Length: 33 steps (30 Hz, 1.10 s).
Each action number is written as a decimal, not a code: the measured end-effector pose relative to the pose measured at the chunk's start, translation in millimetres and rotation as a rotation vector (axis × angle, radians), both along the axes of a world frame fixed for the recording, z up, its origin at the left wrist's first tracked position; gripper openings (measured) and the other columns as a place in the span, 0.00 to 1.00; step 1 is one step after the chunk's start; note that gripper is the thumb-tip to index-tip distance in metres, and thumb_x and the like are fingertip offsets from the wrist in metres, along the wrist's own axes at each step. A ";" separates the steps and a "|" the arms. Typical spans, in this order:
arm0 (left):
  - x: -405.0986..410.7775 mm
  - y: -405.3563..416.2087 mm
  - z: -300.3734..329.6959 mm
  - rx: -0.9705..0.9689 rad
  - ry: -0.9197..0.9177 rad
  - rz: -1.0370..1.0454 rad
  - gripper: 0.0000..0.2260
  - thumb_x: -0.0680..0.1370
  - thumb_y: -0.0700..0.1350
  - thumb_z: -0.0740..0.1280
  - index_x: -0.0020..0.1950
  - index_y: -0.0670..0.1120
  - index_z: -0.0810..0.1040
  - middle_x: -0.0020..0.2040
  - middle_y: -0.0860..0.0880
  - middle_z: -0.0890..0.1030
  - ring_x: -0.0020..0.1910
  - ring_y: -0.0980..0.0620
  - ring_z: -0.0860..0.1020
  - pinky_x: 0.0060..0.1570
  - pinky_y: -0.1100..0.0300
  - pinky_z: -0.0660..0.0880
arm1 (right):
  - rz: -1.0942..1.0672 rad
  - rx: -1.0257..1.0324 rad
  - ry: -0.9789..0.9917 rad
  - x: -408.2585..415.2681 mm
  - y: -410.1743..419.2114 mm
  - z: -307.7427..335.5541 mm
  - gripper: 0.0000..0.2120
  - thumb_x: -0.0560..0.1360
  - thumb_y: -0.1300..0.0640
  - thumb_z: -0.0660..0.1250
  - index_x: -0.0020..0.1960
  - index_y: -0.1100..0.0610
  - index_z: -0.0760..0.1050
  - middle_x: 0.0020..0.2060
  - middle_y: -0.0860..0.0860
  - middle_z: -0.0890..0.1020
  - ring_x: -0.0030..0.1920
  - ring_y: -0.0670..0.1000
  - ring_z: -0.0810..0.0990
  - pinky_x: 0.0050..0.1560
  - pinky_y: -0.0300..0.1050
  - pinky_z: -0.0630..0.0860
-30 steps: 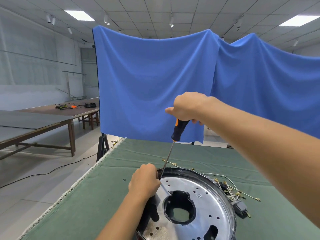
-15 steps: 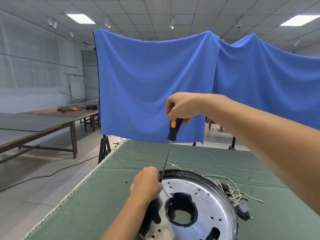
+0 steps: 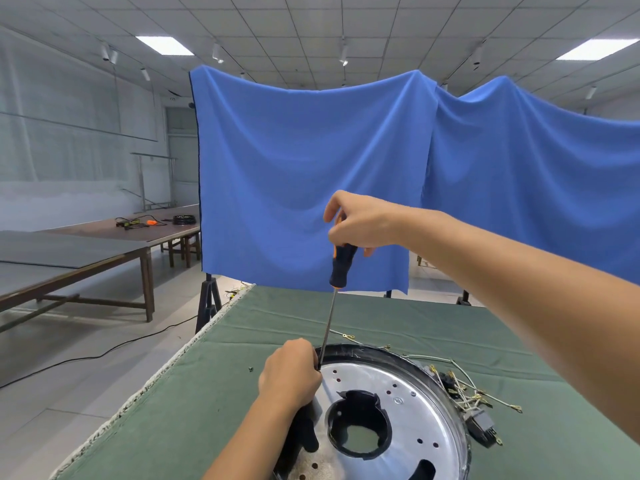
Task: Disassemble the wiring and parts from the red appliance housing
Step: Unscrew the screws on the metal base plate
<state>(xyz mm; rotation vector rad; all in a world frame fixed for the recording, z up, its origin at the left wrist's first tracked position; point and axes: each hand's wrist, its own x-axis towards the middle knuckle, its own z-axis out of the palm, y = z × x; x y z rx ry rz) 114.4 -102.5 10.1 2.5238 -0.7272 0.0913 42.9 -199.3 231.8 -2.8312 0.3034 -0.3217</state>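
The appliance housing [image 3: 398, 420], its silver plate facing up, lies on the green table cover [image 3: 214, 393] at the near edge of my view. My left hand [image 3: 291, 379] rests curled on the housing's left rim, though I cannot tell what its fingers grasp. My right hand [image 3: 360, 221] grips the screwdriver [image 3: 341, 268] handle above the housing, shaft tip at that rim, and the loose wiring [image 3: 464, 396] lies just right of the housing.

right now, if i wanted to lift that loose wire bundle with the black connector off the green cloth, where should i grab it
Take the black connector block, coming from above on the right, away from the housing rim. It looks like the one solid, blocky part. The thin wires splay out with small ring terminals, so pinching those would probably let the bundle dangle and snag.
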 end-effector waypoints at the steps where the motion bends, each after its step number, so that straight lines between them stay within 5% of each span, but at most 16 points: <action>1: 0.1 -0.3 -0.1 -0.001 -0.002 -0.001 0.13 0.66 0.36 0.57 0.42 0.45 0.79 0.43 0.46 0.79 0.44 0.41 0.77 0.37 0.56 0.72 | 0.014 0.048 0.024 -0.9 0.8 0.0 0.14 0.73 0.59 0.62 0.57 0.54 0.68 0.43 0.51 0.78 0.38 0.52 0.77 0.37 0.45 0.78; 3: -0.2 -0.8 -0.1 -0.007 0.000 0.000 0.14 0.67 0.36 0.57 0.44 0.46 0.80 0.44 0.46 0.80 0.45 0.42 0.77 0.39 0.55 0.74 | 0.018 0.049 0.017 -0.4 1.5 -1.8 0.10 0.73 0.54 0.65 0.52 0.54 0.70 0.40 0.51 0.81 0.38 0.52 0.80 0.35 0.45 0.80; 6: -0.1 -1.2 -0.2 0.000 -0.003 0.011 0.15 0.67 0.37 0.57 0.45 0.47 0.80 0.45 0.47 0.81 0.46 0.42 0.78 0.42 0.55 0.76 | -0.042 0.003 -0.035 1.4 2.6 -1.8 0.17 0.77 0.41 0.60 0.47 0.56 0.73 0.39 0.54 0.84 0.32 0.53 0.84 0.29 0.43 0.78; 11: -0.1 -1.0 -1.2 0.008 -0.007 0.016 0.14 0.68 0.37 0.58 0.46 0.46 0.80 0.46 0.46 0.81 0.47 0.42 0.78 0.41 0.55 0.74 | 0.042 0.092 0.046 -4.2 0.4 5.0 0.12 0.73 0.62 0.60 0.55 0.55 0.75 0.46 0.54 0.82 0.48 0.55 0.82 0.40 0.49 0.83; 13: -0.2 -1.3 -1.0 0.001 -0.001 0.023 0.14 0.69 0.38 0.58 0.48 0.47 0.80 0.49 0.47 0.80 0.50 0.42 0.78 0.43 0.56 0.74 | 0.065 0.117 0.047 -8.5 2.2 6.2 0.09 0.74 0.53 0.64 0.53 0.54 0.76 0.45 0.52 0.81 0.49 0.53 0.81 0.37 0.48 0.82; 16: 0.3 -1.2 -1.1 -0.010 0.000 0.027 0.15 0.69 0.38 0.59 0.50 0.49 0.80 0.51 0.47 0.80 0.51 0.42 0.77 0.44 0.55 0.74 | -0.067 -0.093 0.046 -9.8 5.3 4.0 0.22 0.77 0.36 0.55 0.51 0.53 0.74 0.41 0.52 0.81 0.36 0.53 0.84 0.34 0.44 0.78; 18: 0.2 -0.7 -1.2 -0.012 0.001 0.026 0.15 0.69 0.38 0.59 0.49 0.49 0.80 0.50 0.48 0.80 0.50 0.42 0.78 0.44 0.55 0.75 | -0.096 -0.200 0.010 -6.2 4.0 1.2 0.16 0.80 0.44 0.53 0.55 0.53 0.72 0.41 0.52 0.80 0.30 0.53 0.82 0.34 0.44 0.76; 21: 0.1 -0.4 -2.0 -0.007 -0.002 0.022 0.15 0.68 0.38 0.58 0.48 0.48 0.80 0.49 0.47 0.81 0.49 0.42 0.78 0.44 0.54 0.76 | -0.013 -0.062 0.043 -7.9 8.0 4.4 0.13 0.75 0.59 0.58 0.59 0.55 0.70 0.47 0.53 0.80 0.34 0.52 0.77 0.37 0.45 0.78; 27: 0.5 0.1 -2.2 -0.008 -0.008 0.017 0.14 0.68 0.38 0.58 0.47 0.48 0.80 0.48 0.47 0.80 0.49 0.41 0.77 0.45 0.54 0.76 | -0.070 -0.178 -0.014 -2.1 16.1 -0.8 0.19 0.74 0.41 0.59 0.45 0.57 0.74 0.36 0.51 0.84 0.30 0.51 0.83 0.31 0.41 0.76; 31: 0.1 -0.2 -2.0 -0.001 -0.007 0.013 0.13 0.68 0.38 0.58 0.47 0.47 0.79 0.49 0.46 0.80 0.49 0.41 0.77 0.44 0.54 0.75 | -0.031 -0.119 0.047 0.3 17.1 1.9 0.14 0.71 0.57 0.61 0.56 0.58 0.73 0.46 0.54 0.83 0.45 0.55 0.83 0.39 0.47 0.81; 33: -0.2 -0.1 -2.0 0.002 -0.008 0.008 0.13 0.68 0.38 0.58 0.47 0.47 0.79 0.48 0.46 0.80 0.49 0.41 0.77 0.43 0.54 0.74 | -0.027 -0.109 0.053 -1.0 17.9 1.7 0.16 0.69 0.51 0.65 0.55 0.53 0.73 0.45 0.50 0.82 0.42 0.52 0.82 0.39 0.47 0.81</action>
